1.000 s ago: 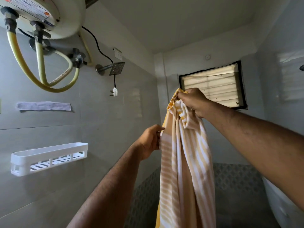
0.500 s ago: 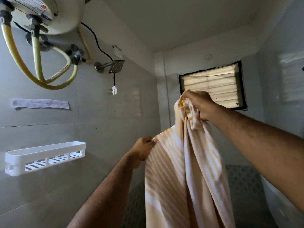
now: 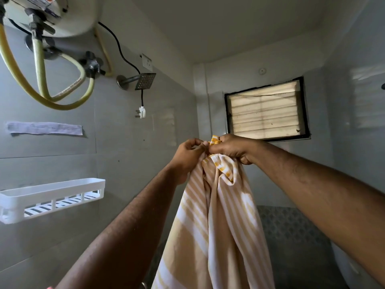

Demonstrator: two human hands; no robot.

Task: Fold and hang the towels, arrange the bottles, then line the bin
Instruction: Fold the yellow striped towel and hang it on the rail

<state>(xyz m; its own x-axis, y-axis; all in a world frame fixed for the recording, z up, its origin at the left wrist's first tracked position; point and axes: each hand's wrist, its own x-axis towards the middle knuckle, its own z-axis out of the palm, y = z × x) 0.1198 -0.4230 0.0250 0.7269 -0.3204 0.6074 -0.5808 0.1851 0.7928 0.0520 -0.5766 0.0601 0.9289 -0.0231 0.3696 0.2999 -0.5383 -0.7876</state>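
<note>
A yellow and white striped towel [image 3: 218, 222] hangs down from both my hands, held up in front of me at chest height. My right hand [image 3: 233, 149] grips the bunched top edge of the towel in a fist. Right beside it, my left hand [image 3: 189, 153] pinches the same top edge, with its fingertips touching the right hand. The lower part of the towel runs out of the frame at the bottom.
A white wall shelf [image 3: 52, 197] is fixed on the left tiled wall. Above it hang a water heater [image 3: 54, 15] with yellow hoses, a shower head [image 3: 143, 81] and a loose plug [image 3: 141, 112]. A louvred window [image 3: 266, 109] sits in the far wall.
My left hand has risen along the towel's edge and met my right hand at the top. The right hand has dropped a little. The towel now hangs from one bunched point.
</note>
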